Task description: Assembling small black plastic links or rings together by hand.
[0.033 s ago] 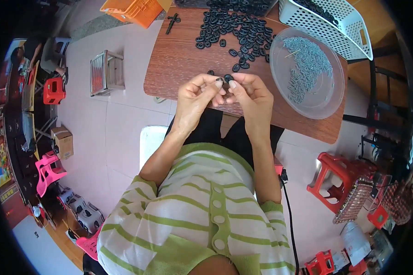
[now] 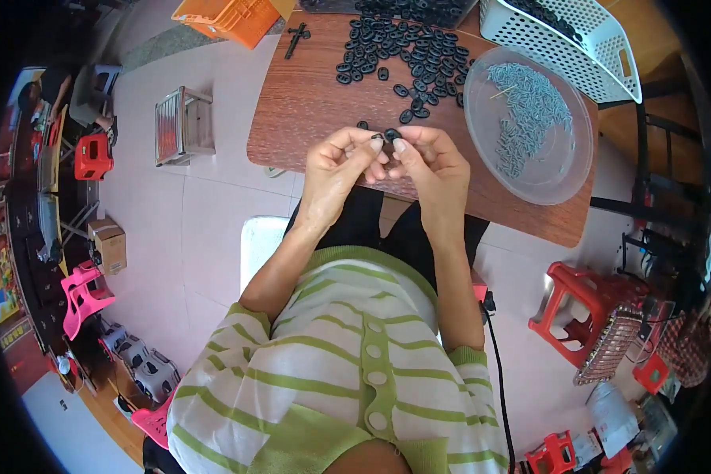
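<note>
My left hand (image 2: 336, 162) and my right hand (image 2: 433, 162) meet fingertip to fingertip just above the near edge of the brown wooden table (image 2: 308, 103). Between the thumbs and forefingers is a small black ring-shaped part (image 2: 390, 135), pinched from both sides; what else is in the fingers is too small to tell. A loose pile of the same black rings (image 2: 407, 47) lies on the table beyond my hands. To the right stands a clear round bowl (image 2: 565, 170) with several small grey metal pieces (image 2: 525, 110) in it.
A white perforated basket (image 2: 565, 43) holding black parts sits at the table's far right, an orange crate (image 2: 229, 16) at far left. On the tiled floor are a metal stool (image 2: 183, 125), red stool (image 2: 577, 304), pink stools (image 2: 83, 292), cardboard box (image 2: 109, 243) and black cable (image 2: 495, 355).
</note>
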The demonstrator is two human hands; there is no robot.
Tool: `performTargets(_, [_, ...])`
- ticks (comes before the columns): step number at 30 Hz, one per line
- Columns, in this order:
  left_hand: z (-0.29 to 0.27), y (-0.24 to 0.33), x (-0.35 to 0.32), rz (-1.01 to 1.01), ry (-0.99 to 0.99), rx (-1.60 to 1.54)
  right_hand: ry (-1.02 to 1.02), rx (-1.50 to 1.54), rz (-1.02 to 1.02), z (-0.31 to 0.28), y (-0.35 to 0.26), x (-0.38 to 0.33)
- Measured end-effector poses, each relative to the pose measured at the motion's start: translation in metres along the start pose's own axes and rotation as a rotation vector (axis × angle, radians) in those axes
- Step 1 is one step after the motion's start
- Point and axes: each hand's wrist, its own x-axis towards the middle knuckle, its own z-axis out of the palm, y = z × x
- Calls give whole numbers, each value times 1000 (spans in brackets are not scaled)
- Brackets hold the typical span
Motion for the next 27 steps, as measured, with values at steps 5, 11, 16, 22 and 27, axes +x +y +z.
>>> performTargets(5, [0, -1, 0, -16, 13, -11, 14, -52, -33, 3, 4, 0])
performTargets(11, [2, 0, 0, 12, 5, 11, 33, -160, -100, 4, 4, 0])
performTargets(16, [0, -4, 1, 24, -11, -2, 48, -137, -64, 3, 3, 0])
performTargets(22, [1, -2, -1, 1, -13, -29, 22, -159, 9, 1, -1, -1])
performTargets(27, [-4, -6, 0, -12, -49, -3, 5, -167, -7, -2, 0, -3])
